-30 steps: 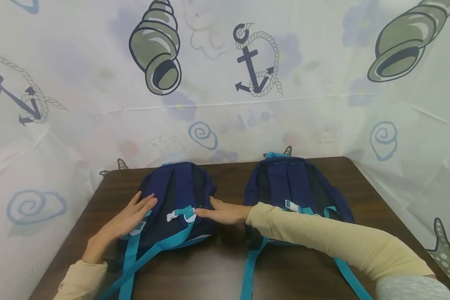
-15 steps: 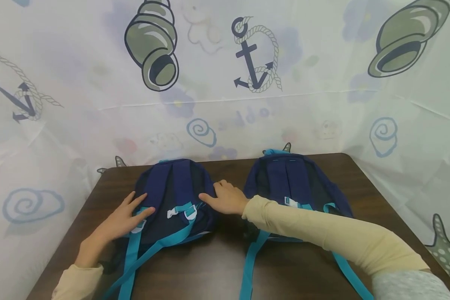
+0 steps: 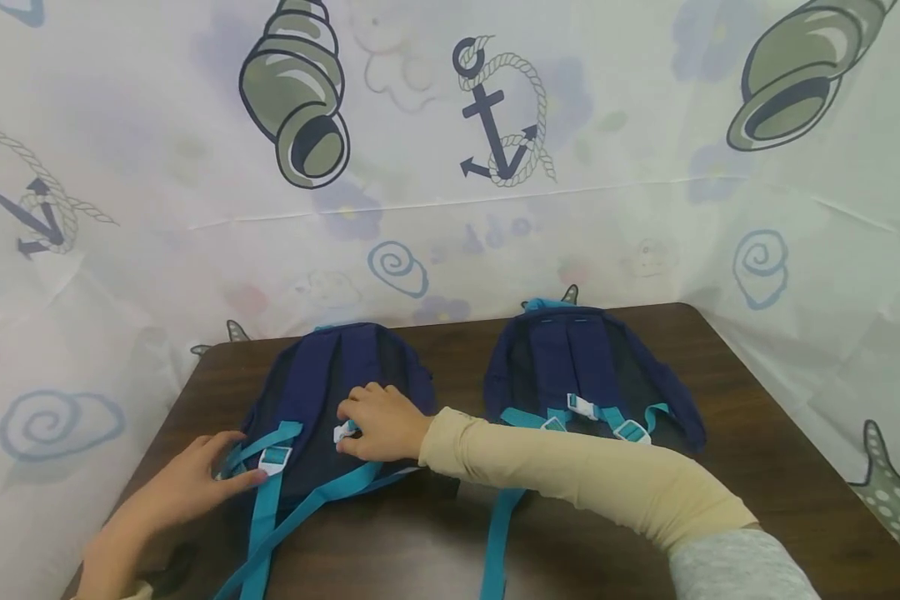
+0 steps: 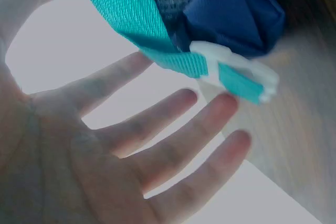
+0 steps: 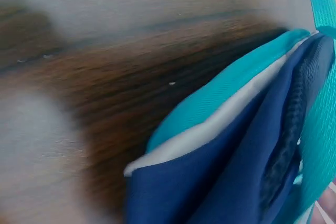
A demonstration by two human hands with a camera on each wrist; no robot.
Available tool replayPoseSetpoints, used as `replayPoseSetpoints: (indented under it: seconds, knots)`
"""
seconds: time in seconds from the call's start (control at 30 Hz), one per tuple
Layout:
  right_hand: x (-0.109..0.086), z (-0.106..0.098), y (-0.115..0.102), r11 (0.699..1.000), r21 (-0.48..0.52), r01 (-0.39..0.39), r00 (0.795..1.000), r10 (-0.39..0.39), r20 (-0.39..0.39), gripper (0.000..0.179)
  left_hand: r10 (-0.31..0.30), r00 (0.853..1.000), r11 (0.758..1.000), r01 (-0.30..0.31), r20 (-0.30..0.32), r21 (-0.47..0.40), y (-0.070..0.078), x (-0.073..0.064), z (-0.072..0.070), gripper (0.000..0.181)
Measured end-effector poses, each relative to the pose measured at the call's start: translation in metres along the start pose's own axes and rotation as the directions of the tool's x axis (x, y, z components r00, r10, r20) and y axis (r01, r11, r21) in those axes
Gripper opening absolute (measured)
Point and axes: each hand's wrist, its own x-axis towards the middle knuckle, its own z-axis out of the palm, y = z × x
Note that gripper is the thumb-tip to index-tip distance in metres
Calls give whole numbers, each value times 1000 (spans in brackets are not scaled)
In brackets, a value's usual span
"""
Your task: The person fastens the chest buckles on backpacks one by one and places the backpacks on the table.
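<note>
A navy backpack (image 3: 318, 379) lies on the left of the table, its shoulder straps facing up. My right hand (image 3: 386, 423) reaches across onto it and pinches a white buckle (image 3: 342, 432) on a teal strap between thumb and fingers. Beside the bag's left edge, my left hand (image 3: 187, 482) has its thumb and index finger close to a teal strap with a white adjuster (image 3: 273, 460). In the left wrist view, its other fingers (image 4: 173, 156) are spread, with a white buckle piece (image 4: 236, 72) right at the fingertips. In the right wrist view, the bag's piped edge (image 5: 210, 124) fills the lower right.
A second navy backpack (image 3: 570, 358) lies to the right, partly behind my right sleeve (image 3: 570, 458), with white buckles and teal straps. Loose teal straps (image 3: 262, 533) trail toward the table's front. A printed cloth (image 3: 420, 150) hangs behind the brown table (image 3: 457, 333).
My right hand has moved left from the bag's right side onto the white buckle. My left hand has shifted down and left, off the bag's top to its side strap.
</note>
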Motion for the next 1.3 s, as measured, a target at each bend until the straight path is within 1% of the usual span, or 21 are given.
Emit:
replayPoseSetpoints:
  seconds: [0.07, 0.13, 0.23, 0.3, 0.37, 0.47, 0.53, 0.6, 0.67, 0.73, 0.8, 0.83, 0.9, 0.97, 1.03, 1.07, 1.1, 1.2, 1.3]
  knots:
    - [5, 3, -5, 999, -33, 8, 1000, -8, 18, 43, 2, 1000, 1000, -1, 26, -13, -3, -7, 0, 88]
    - [9, 6, -7, 998, -65, 10, 1000, -8, 30, 42, -2, 999, 999, 4, 53, -34, -5, -12, 0, 84]
    - [12, 9, -5, 997, -81, 4, 999, -1, 39, 38, -63, 994, 996, 68, 91, -55, -7, -17, 0, 69]
    - [13, 11, -3, 997, -82, 2, 999, 1, 39, 34, -87, 991, 994, 94, 104, -57, -9, -18, 1, 57]
    - [12, 12, 0, 997, -75, -2, 999, 5, 37, 31, -118, 986, 990, 125, 117, -57, -9, -18, 3, 53]
    - [13, 14, 2, 997, -74, -6, 1000, 8, 30, 31, -137, 984, 988, 144, 113, -61, -10, -16, 7, 52]
    - [14, 17, 2, 997, -77, -5, 1000, 7, 24, 31, -164, 979, 983, 171, 120, -58, -10, -15, 10, 48]
    - [16, 20, 1, 996, -86, -3, 1000, 5, 15, 30, -167, 978, 983, 175, 125, -54, -11, -14, 11, 42]
    - [18, 22, 0, 995, -102, 1, 1000, 0, 8, 29, -170, 978, 983, 177, 125, -53, -13, -14, 9, 35]
    - [18, 23, -1, 994, -110, 6, 1000, -6, 3, 27, -147, 984, 986, 153, 98, -60, -16, -17, 4, 33]
    - [18, 24, -1, 993, -113, 18, 1000, -18, 1, 25, -111, 992, 989, 116, 58, -94, -21, -21, -3, 34]
    - [18, 24, -1, 994, -106, 22, 1000, -22, -1, 24, -102, 994, 988, 106, 38, -109, -22, -22, -8, 36]
    - [17, 23, 1, 996, -79, 31, 999, -31, -6, 23, -72, 997, 986, 68, -24, -151, -24, -25, -15, 42]
    - [16, 22, 4, 998, -45, 37, 999, -38, -13, 22, -90, 994, 975, 75, -63, -208, -23, -26, -21, 53]
    - [15, 21, 6, 999, -9, 39, 999, -39, -20, 22, -115, 988, 965, 85, -107, -250, -20, -27, -25, 63]
    - [15, 21, 7, 999, 6, 40, 999, -40, -23, 22, -117, 984, 959, 76, -136, -273, -19, -26, -26, 64]
    - [15, 21, 7, 999, 23, 41, 999, -41, -28, 22, -135, 979, 950, 84, -152, -299, -17, -26, -27, 67]
    - [15, 20, 8, 997, 57, 47, 998, -45, -40, 23, -150, 958, 937, 59, -246, -344, -12, -24, -29, 61]
    - [16, 18, 8, 994, 91, 53, 998, -49, -43, 24, -166, 931, 915, 22, -325, -403, -9, -18, -29, 52]
